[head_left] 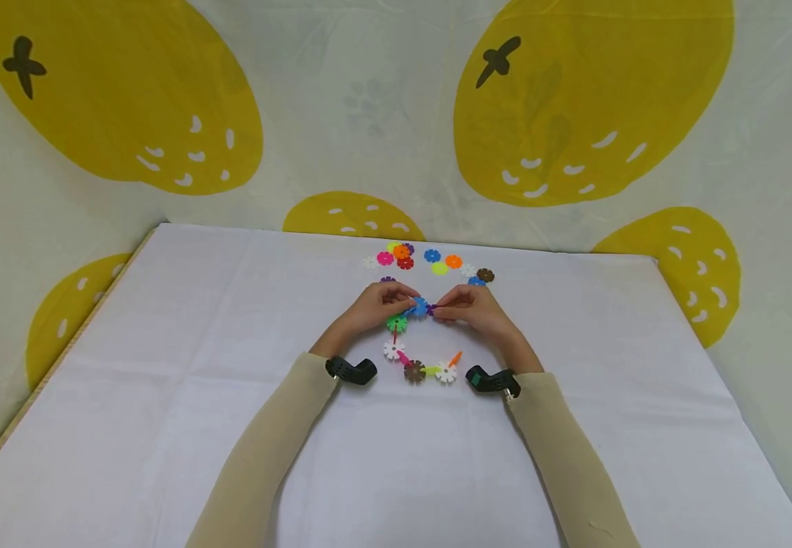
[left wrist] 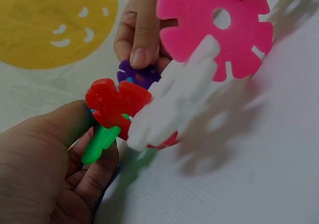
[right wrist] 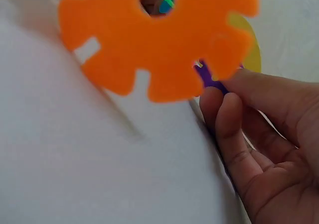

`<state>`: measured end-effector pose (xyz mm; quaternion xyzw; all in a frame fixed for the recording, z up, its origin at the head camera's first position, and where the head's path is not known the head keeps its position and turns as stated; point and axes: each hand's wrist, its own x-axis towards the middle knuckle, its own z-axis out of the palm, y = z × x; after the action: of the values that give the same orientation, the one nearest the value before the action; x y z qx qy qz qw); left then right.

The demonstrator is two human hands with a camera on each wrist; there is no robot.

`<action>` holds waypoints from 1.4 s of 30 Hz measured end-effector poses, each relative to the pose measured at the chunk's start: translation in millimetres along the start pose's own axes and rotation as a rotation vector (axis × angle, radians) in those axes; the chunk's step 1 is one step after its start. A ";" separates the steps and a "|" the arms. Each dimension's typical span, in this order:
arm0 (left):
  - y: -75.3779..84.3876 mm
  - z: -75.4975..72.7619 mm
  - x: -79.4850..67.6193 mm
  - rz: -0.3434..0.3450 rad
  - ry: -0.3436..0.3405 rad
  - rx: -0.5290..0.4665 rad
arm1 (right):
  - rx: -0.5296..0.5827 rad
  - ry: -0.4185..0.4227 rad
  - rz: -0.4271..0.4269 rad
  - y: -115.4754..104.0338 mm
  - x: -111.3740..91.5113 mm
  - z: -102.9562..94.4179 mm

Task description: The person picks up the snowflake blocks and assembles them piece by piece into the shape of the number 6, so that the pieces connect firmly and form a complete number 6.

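Head view, frame centre: left hand pinches disc chain near blue disc; right hand pinches purple disc. Loose discs lie just above.

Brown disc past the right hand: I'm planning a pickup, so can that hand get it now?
Probably not yet: the right hand pinches a purple disc, though the brown disc lies nearby, seemingly uncovered.

Loose discs lie on the table behind the left hand, right hand and chain.
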<state>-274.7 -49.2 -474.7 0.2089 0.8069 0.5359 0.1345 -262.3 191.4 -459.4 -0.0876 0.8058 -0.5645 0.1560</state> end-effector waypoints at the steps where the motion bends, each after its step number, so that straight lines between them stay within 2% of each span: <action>1: 0.1 -0.3 -0.1 0.000 0.000 0.002 | -0.001 0.003 -0.008 -0.3 0.3 1.2; 9: -0.7 -0.3 0.7 0.019 0.002 0.003 | 0.019 0.030 -0.050 -0.2 0.8 7.4; 19: 1.7 0.3 0.6 -0.010 0.018 -0.021 | -0.014 0.050 -0.183 1.5 0.5 13.0; 24: 1.0 1.4 2.2 0.018 -0.009 -0.006 | -0.031 0.077 -0.170 1.4 0.3 12.3; 28: 0.7 0.2 0.5 0.028 -0.046 0.025 | -0.031 0.053 -0.155 1.0 0.8 11.4; 32: 1.1 -2.6 -0.8 0.044 -0.050 0.043 | -0.056 0.053 -0.138 -3.3 -1.2 9.0; 36: -0.1 -3.2 -0.9 0.041 -0.032 0.029 | -0.088 0.109 -0.089 -2.7 -4.2 1.7; 42: -0.4 -1.2 -1.9 0.017 -0.027 -0.015 | -0.098 0.269 -0.012 2.3 -9.0 -11.9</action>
<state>-273.7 -51.3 -474.7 0.2217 0.7992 0.5402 0.1424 -258.0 205.6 -456.4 -0.0233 0.8455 -0.5321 0.0386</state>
